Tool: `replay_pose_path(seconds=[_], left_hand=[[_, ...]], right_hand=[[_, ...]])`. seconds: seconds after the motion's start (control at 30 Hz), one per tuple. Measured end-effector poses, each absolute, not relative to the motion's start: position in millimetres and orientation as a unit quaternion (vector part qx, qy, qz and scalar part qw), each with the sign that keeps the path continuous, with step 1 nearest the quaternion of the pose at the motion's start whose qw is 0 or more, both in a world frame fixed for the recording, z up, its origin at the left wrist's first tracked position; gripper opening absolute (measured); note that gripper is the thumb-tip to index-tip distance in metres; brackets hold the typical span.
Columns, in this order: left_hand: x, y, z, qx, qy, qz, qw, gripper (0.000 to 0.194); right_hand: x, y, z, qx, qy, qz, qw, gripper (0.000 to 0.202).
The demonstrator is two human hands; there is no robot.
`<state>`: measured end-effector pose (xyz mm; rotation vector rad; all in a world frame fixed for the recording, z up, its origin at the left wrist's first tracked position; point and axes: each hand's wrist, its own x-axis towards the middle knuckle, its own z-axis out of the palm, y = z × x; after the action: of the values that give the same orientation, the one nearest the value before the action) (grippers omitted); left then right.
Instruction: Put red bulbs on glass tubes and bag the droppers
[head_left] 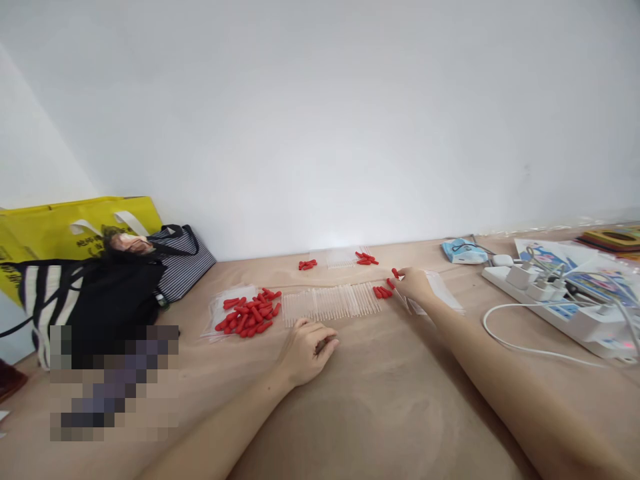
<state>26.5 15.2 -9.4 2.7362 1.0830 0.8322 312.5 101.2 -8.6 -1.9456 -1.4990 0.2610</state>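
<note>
My left hand [310,350] rests on the table with its fingers loosely curled. A small gap shows between thumb and forefinger, and I see nothing in it. Just beyond it lies a row of thin clear tubes [330,303], side by side. My right hand [417,288] is closed on a small red rubber bulb [395,273] at its fingertips, at the right end of the row. A few more red bulbs [383,292] lie beside that hand. Left of the row, a large pile of red bulbs [250,313] sits on clear plastic bags [213,317].
Near the wall lie more tubes [341,259] between two small groups of red bulbs [307,265]. Clear bags [445,293] lie under my right forearm. At right are a power strip [545,307] with cables and a blue mask [464,251]. Bags [90,300] stand at left.
</note>
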Motion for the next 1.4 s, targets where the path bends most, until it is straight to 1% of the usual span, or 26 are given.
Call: replay_pose_path(seconds=[0.07, 0.13, 0.27, 0.37, 0.47, 0.63, 0.83, 1.0, 1.13, 1.23, 1.3, 1.4], left_hand=[[26, 16, -9, 0.894, 0.354, 0.270, 0.045, 0.014], [26, 16, -10, 0.894, 0.355, 0.267, 0.047, 0.014], [25, 17, -11, 0.895, 0.356, 0.264, 0.053, 0.014], [25, 16, -10, 0.895, 0.356, 0.262, 0.057, 0.014], [26, 15, -8, 0.895, 0.358, 0.259, 0.060, 0.014], [26, 15, -7, 0.896, 0.361, 0.250, 0.062, 0.014], [26, 15, -9, 0.892, 0.365, 0.264, 0.040, 0.015], [23, 16, -9, 0.843, 0.448, 0.295, -0.022, 0.016], [20, 32, 3, 0.790, 0.554, 0.259, -0.048, 0.014], [24, 55, 16, 0.748, 0.635, 0.187, -0.055, 0.017], [30, 71, 21, 0.734, 0.657, 0.161, -0.057, 0.022], [41, 89, 22, 0.724, 0.675, 0.131, -0.056, 0.026]], right_hand=[[315, 102, -15, -0.753, -0.576, 0.090, 0.306, 0.021], [317, 102, -19, -0.757, -0.581, 0.086, 0.286, 0.020], [320, 102, -22, -0.761, -0.588, 0.084, 0.261, 0.026], [320, 104, -21, -0.762, -0.589, 0.076, 0.258, 0.026], [317, 103, -17, -0.758, -0.594, 0.078, 0.258, 0.032], [307, 97, -11, -0.744, -0.618, 0.108, 0.229, 0.024], [298, 93, -10, -0.752, -0.618, 0.112, 0.197, 0.030], [296, 91, -6, -0.761, -0.609, 0.102, 0.198, 0.029], [286, 84, 2, -0.754, -0.611, 0.092, 0.222, 0.032], [268, 66, -1, -0.713, -0.647, 0.083, 0.259, 0.027], [256, 47, -8, -0.620, -0.725, 0.070, 0.293, 0.021], [244, 19, -17, -0.519, -0.803, 0.061, 0.286, 0.019]])
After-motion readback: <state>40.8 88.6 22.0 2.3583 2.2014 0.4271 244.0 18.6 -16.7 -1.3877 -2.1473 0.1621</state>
